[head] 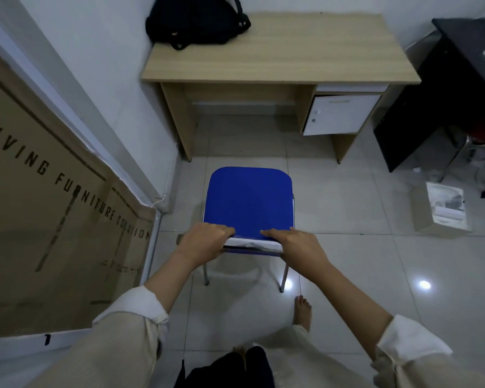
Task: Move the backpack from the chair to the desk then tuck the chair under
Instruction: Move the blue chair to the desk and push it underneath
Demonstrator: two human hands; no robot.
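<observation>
Backpack (198, 22) lies on desk (291, 57); both hands' grip clasps chair (248, 203) backrest, tiled floor (347, 261).

Both arms reach straight out, sleeves rolled up past the wrists. The left hand (205, 242) and the right hand (298, 246) sit side by side, palms down, fingers curled over and gripping. One bare foot (302, 310) stands ahead on the right.
</observation>
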